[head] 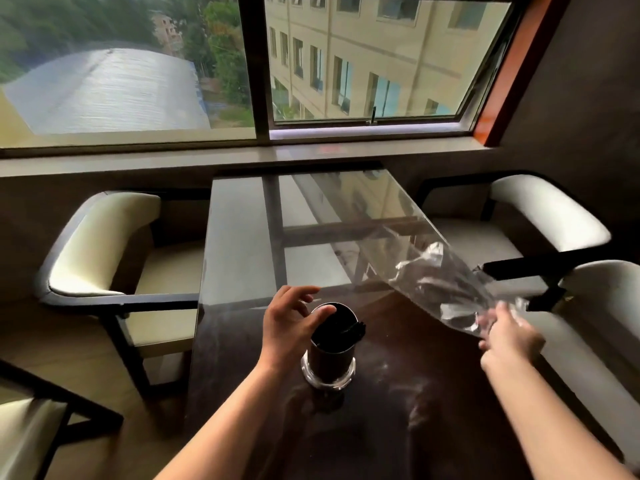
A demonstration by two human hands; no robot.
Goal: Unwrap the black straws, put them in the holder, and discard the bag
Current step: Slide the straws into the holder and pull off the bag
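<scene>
As my right hand [509,336] pinches the bag [436,271], light, limp and slippery, left hand [289,322] hovers open by the holder [329,358].

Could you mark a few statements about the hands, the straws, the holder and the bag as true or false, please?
1. The black straws are in the holder. True.
2. The right hand holds the clear plastic bag. True.
3. The bag lies flat on the table. False: it is held up in the air above the dark table.
4. The left hand holds the bag too. False: it is at the holder's rim, fingers spread, apart from the bag.
5. The holder lies tipped on its side. False: it stands upright on the table.
</scene>
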